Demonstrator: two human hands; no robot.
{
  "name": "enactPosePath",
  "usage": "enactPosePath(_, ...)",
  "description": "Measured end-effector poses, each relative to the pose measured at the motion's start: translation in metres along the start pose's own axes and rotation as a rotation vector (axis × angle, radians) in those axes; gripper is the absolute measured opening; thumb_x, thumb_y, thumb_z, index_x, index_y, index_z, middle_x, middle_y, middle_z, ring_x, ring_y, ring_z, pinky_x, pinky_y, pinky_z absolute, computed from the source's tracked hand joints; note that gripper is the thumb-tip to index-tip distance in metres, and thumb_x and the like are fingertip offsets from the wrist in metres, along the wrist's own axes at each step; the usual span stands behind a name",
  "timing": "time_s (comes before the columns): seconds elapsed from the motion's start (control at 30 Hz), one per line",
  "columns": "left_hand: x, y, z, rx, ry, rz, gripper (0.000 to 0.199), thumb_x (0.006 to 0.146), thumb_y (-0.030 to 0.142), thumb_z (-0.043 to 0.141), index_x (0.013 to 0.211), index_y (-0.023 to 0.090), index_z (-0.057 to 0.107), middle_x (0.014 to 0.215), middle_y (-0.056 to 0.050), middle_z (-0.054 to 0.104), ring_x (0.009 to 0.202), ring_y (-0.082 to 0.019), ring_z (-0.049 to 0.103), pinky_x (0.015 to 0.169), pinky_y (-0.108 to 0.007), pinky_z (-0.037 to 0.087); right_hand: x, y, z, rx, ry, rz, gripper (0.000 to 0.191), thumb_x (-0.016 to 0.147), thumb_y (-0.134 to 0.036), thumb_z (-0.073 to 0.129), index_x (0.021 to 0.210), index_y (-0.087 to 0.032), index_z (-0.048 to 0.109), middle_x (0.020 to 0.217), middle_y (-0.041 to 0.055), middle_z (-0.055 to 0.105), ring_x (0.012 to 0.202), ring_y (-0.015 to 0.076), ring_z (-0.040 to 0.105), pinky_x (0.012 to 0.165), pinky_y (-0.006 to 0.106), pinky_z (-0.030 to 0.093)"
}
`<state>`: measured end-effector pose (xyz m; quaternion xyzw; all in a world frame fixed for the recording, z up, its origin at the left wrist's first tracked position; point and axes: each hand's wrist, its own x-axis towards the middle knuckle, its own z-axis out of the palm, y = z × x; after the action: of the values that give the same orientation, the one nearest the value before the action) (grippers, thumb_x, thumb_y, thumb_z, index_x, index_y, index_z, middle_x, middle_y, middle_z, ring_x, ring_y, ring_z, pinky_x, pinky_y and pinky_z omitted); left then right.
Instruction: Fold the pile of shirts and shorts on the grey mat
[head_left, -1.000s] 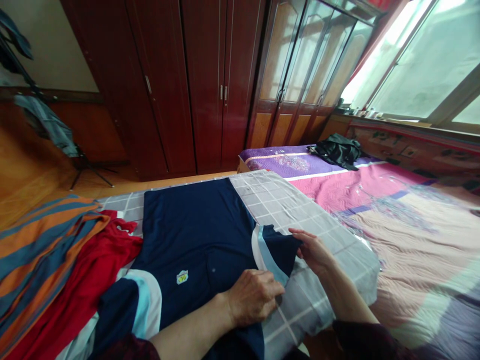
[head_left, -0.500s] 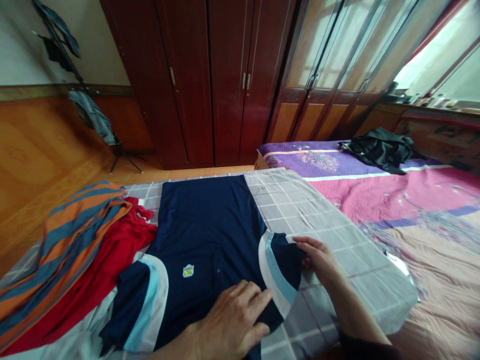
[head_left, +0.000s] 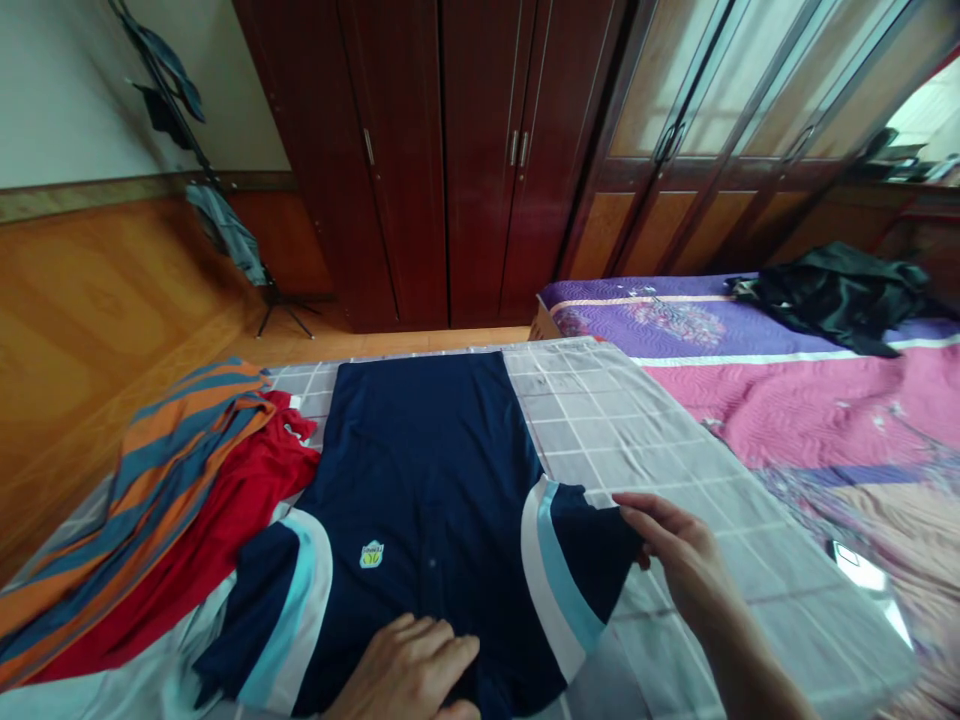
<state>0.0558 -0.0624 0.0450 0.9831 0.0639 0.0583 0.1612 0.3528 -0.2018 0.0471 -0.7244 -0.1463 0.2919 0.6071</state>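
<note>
A navy blue shirt [head_left: 427, 460] lies spread on a grey checked cloth, with its hem toward the wardrobe and its sleeves toward me. White and light blue bands cross both sleeves, and a small badge [head_left: 371, 554] sits on the chest. My right hand [head_left: 675, 540] pinches the edge of the right-side sleeve between thumb and fingers. Over the lower front of the shirt rests my left hand [head_left: 416, 665], palm down and open, partly cut off by the bottom edge of the view.
Left of the shirt lie an orange and blue striped garment [head_left: 165, 450], a red garment [head_left: 225, 520] and a pale one. The grey checked cloth [head_left: 600, 420] borders a bed cover [head_left: 810, 400] bearing a dark garment [head_left: 840, 290] and a phone [head_left: 859, 565]. Wardrobes and a coat stand are behind.
My right hand has moved right, drawing the sleeve outward. My left hand has slid left and toward me across the shirt. The view has shifted slightly.
</note>
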Motion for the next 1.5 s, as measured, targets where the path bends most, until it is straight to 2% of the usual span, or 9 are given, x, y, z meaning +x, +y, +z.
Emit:
enactPosePath(0.2, 0.02, 0.001, -0.009, -0.097, -0.036, -0.143, 0.017, 0.082, 0.031, 0.066, 0.097, 0.022, 0.066, 0.083, 0.001, 0.07, 0.068, -0.016, 0.064, 0.063, -0.023, 0.043, -0.009, -0.055, 0.064, -0.166, -0.336, -0.151, 0.03, 0.069, -0.045, 0.067, 0.083, -0.019, 0.07, 0.056, 0.0002, 0.057, 0.047, 0.0112, 0.047, 0.042, 0.023, 0.037)
enactPosePath(0.33, 0.028, 0.002, -0.009, -0.199, -0.041, -0.261, 0.009, 0.085, 0.027, 0.061, 0.082, 0.02, 0.066, 0.077, 0.001, 0.069, 0.067, -0.015, 0.064, 0.062, -0.021, 0.041, 0.011, -0.07, 0.116, -0.334, -0.632, -0.396, 0.029, 0.079, -0.035, 0.059, 0.101, -0.02, 0.069, 0.069, 0.0001, 0.064, 0.056, 0.0114, 0.054, 0.05, 0.022, 0.041)
enactPosePath(0.57, 0.032, -0.01, 0.012, -0.39, 0.123, -0.438, 0.03, 0.09, 0.027, 0.05, 0.062, 0.017, 0.056, 0.057, 0.003, 0.057, 0.053, -0.009, 0.054, 0.052, -0.017, 0.035, 0.14, -0.046, 0.129, -0.911, -0.109, -0.475, 0.029, 0.085, -0.025, 0.052, 0.107, -0.012, 0.066, 0.106, 0.015, 0.065, 0.1, 0.0288, 0.058, 0.086, 0.038, 0.043)
enactPosePath(0.7, 0.034, -0.016, 0.02, -0.391, 0.177, -0.438, 0.028, 0.089, 0.024, 0.048, 0.063, 0.018, 0.055, 0.057, 0.003, 0.057, 0.052, -0.008, 0.053, 0.052, -0.016, 0.035, 0.188, -0.035, 0.136, -1.051, -0.055, -0.548, 0.029, 0.087, -0.03, 0.054, 0.108, -0.015, 0.065, 0.123, 0.0159, 0.055, 0.119, 0.0328, 0.043, 0.1, 0.042, 0.031)
enactPosePath(0.87, 0.032, -0.017, 0.025, -0.366, 0.234, -0.376, 0.025, 0.089, 0.021, 0.047, 0.066, 0.018, 0.056, 0.058, 0.003, 0.058, 0.053, -0.008, 0.054, 0.052, -0.016, 0.037, 0.227, -0.038, 0.159, -1.125, -0.078, -0.604, 0.034, 0.089, -0.037, 0.053, 0.118, -0.02, 0.06, 0.127, 0.0113, 0.054, 0.12, 0.0294, 0.042, 0.101, 0.04, 0.03)
enactPosePath(1.0, 0.032, -0.015, 0.027, -0.355, 0.318, -0.279, 0.022, 0.09, 0.019, 0.045, 0.072, 0.018, 0.059, 0.062, 0.001, 0.06, 0.056, -0.01, 0.057, 0.055, -0.018, 0.041, 0.252, -0.044, 0.17, -1.125, -0.007, -0.588, 0.036, 0.092, -0.039, 0.052, 0.121, -0.019, 0.055, 0.129, 0.0094, 0.052, 0.121, 0.0272, 0.045, 0.101, 0.049, 0.032)
enactPosePath(1.17, 0.037, -0.009, 0.022, -0.334, 0.451, -0.139, 0.016, 0.087, 0.014, 0.046, 0.085, 0.017, 0.062, 0.071, -0.003, 0.062, 0.065, -0.013, 0.06, 0.06, -0.022, 0.046, 0.263, -0.053, 0.173, -1.066, 0.064, -0.523, 0.037, 0.091, -0.039, 0.055, 0.121, -0.017, 0.054, 0.128, 0.0092, 0.052, 0.114, 0.0252, 0.052, 0.095, 0.05, 0.042)
enactPosePath(1.3, 0.036, -0.007, 0.021, -0.291, 0.441, -0.092, 0.021, 0.085, 0.01, 0.048, 0.099, 0.017, 0.063, 0.087, -0.006, 0.064, 0.077, -0.015, 0.063, 0.069, -0.023, 0.051, 0.253, -0.06, 0.155, -0.989, -0.085, -0.493, 0.033, 0.091, -0.033, 0.055, 0.119, -0.015, 0.057, 0.121, 0.0104, 0.058, 0.107, 0.0228, 0.057, 0.091, 0.042, 0.046)
enactPosePath(1.5, 0.034, -0.008, 0.026, -0.113, 0.392, -0.086, 0.042, 0.084, 0.002, 0.039, 0.114, 0.02, 0.062, 0.114, -0.01, 0.063, 0.086, -0.016, 0.065, 0.078, -0.028, 0.055, 0.173, -0.051, 0.087, -0.86, -0.412, -0.463, 0.029, 0.083, -0.02, 0.058, 0.11, -0.016, 0.067, 0.091, 0.0056, 0.071, 0.081, 0.017, 0.064, 0.075, 0.026, 0.048)
